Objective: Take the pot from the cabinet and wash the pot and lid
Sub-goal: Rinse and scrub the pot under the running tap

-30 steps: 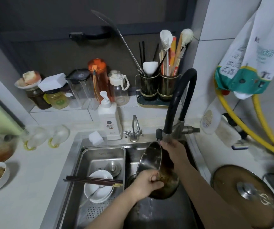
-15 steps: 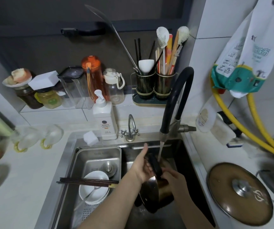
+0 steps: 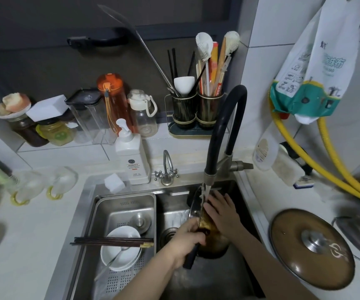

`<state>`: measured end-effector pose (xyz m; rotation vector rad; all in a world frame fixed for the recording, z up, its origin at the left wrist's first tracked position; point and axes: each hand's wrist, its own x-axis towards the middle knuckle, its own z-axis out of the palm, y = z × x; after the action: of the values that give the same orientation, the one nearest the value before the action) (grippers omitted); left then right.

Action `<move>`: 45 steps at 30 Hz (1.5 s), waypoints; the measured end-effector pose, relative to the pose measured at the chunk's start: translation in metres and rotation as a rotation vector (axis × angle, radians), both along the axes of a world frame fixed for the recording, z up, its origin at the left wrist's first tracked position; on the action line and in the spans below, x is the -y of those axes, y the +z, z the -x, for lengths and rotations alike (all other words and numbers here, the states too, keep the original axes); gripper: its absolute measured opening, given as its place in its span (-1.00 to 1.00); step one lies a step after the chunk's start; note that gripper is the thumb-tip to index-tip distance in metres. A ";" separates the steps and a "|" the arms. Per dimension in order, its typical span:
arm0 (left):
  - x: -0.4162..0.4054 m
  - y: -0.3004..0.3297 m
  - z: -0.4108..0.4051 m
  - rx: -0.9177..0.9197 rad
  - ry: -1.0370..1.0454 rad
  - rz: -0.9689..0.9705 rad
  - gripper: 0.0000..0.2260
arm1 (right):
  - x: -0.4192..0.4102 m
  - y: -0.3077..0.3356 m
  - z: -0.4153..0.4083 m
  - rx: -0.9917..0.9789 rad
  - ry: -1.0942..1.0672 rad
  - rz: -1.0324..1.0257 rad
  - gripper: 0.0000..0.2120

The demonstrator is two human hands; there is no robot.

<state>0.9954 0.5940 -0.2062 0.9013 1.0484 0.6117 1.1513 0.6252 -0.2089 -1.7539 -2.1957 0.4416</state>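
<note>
Rinsing a wet steel pot: where to grip it

Tipped on its side in the lower middle of the frame, the pot (image 3: 207, 226) sits in the right-hand basin of the sink (image 3: 243, 191), directly below the black tap (image 3: 224, 135), whose water runs onto its rim. The left hand (image 3: 187, 241) curls round the dark handle where it joins the pot's body. The right hand (image 3: 221, 210) lies with fingers spread and nearly straight against the pot's upper side, pressing or rubbing rather than gripping.

The pot looks like thin, rigid metal, so it should not flex or break, and one hand seems enough to carry it. Wet steel is likely to be slippery, especially on the rounded wall, so the handle is the safest place to hold; the flat hand can only steady it. Brownish staining inside suggests the surface may need firm rubbing, which would push the pot against the grip.

The lid (image 3: 311, 249) lies on the counter at the lower right of the frame, well apart from the sink, knob (image 3: 314, 240) upward. It looks like tinted glass with a metal knob, so probably heavier and more fragile than the pot. The knob is the natural hold, with the rim supported once wet.
</note>
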 end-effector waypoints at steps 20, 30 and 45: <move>-0.035 0.019 0.043 -1.063 -0.437 -0.786 -0.67 | 0.044 0.001 -0.019 -1.438 -0.493 0.407 -0.46; -0.046 0.047 0.044 -0.919 0.132 -0.539 -0.70 | 0.055 0.004 -0.027 -1.404 -0.480 0.281 -0.59; -0.029 0.043 0.048 -0.078 0.020 0.087 -0.66 | 0.029 0.030 -0.041 -1.155 -0.578 0.288 -0.82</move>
<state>0.9475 0.6231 -0.1636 0.8452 1.1469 0.5469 1.1928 0.5966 -0.1789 -1.5171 -0.8243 1.2428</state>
